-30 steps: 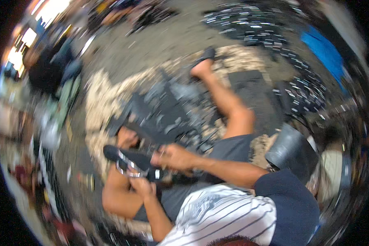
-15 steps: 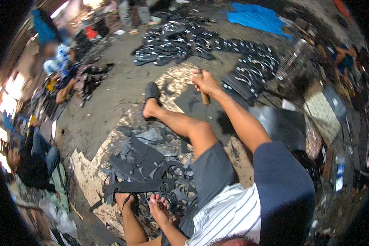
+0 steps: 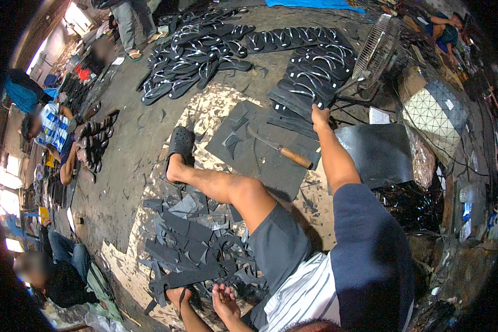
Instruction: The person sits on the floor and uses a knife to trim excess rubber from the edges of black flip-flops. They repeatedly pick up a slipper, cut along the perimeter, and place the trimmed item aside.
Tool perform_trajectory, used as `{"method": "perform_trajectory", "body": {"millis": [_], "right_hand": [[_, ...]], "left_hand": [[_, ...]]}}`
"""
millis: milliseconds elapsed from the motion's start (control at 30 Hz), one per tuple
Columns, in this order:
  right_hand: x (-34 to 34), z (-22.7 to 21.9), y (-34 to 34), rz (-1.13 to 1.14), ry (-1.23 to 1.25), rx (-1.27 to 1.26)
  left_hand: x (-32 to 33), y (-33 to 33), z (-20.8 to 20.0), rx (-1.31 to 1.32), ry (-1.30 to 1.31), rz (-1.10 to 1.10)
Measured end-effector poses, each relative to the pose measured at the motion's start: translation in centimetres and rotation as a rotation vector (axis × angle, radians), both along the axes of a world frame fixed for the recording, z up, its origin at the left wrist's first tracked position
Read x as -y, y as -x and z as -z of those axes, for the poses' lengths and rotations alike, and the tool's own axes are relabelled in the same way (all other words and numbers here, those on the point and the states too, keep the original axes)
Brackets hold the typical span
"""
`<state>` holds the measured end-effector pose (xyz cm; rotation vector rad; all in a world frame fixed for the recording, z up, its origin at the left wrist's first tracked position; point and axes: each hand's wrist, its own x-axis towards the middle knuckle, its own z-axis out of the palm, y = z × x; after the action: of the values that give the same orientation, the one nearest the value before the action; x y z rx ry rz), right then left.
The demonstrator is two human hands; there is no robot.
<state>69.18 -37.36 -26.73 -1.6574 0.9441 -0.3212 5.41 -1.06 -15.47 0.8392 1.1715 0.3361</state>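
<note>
At the near end of a row of black sandals (image 3: 315, 69), my right hand (image 3: 320, 118) pinches the edge of a flat black sandal (image 3: 293, 100). Its fingertips are partly hidden. A curved knife with a wooden handle (image 3: 296, 157) lies loose on a dark rubber sheet (image 3: 243, 144), among small black offcuts. Low in the view, my left hand (image 3: 225, 301) is palm up with slightly curled fingers and holds nothing. It is beside my bare foot (image 3: 178, 294) and a heap of black rubber scraps (image 3: 185, 238).
A larger pile of black sandals (image 3: 191, 61) lies ahead. On the right are a standing fan (image 3: 373, 50), a shiny black sheet (image 3: 376, 155) and a patterned bag (image 3: 434, 119). Other people sit at the left, one in a striped shirt (image 3: 52, 124); another person's legs (image 3: 130, 27) stand at the back.
My right hand has put the knife down on the rubber sheet and moved right to the sandals. The view has shifted; my left hand stays open near my foot.
</note>
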Motion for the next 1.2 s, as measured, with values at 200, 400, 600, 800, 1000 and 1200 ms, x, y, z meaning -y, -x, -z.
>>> {"method": "perform_trajectory", "body": {"millis": [200, 400, 600, 800, 1000, 1200], "right_hand": [[1.5, -1.4, -5.7, 0.211, 0.163, -0.087], [-0.8, -0.4, -4.6, -0.041, -0.202, -0.076], [-0.5, 2.6, -9.1, -0.044, -0.413, 0.042], [-7.8, 0.1, -7.2, 0.086, -0.112, -0.148], [-5.3, -0.8, -11.7, 0.085, -0.862, 0.392], [-10.6, -13.3, -13.6, -0.178, -0.696, 0.418]], "left_hand": [[0.6, -0.8, -0.8, -0.136, 0.059, -0.028], [-0.3, 1.7, 1.5, -0.138, 0.08, -0.088], [0.8, -2.8, 0.3, -0.085, 0.157, -0.154], [-0.2, -1.0, -2.1, -0.062, 0.15, -0.174], [-0.6, 1.6, 1.7, -0.116, 0.19, -0.211], [-0.2, 0.1, -0.1, -0.083, 0.139, -0.055]]}}
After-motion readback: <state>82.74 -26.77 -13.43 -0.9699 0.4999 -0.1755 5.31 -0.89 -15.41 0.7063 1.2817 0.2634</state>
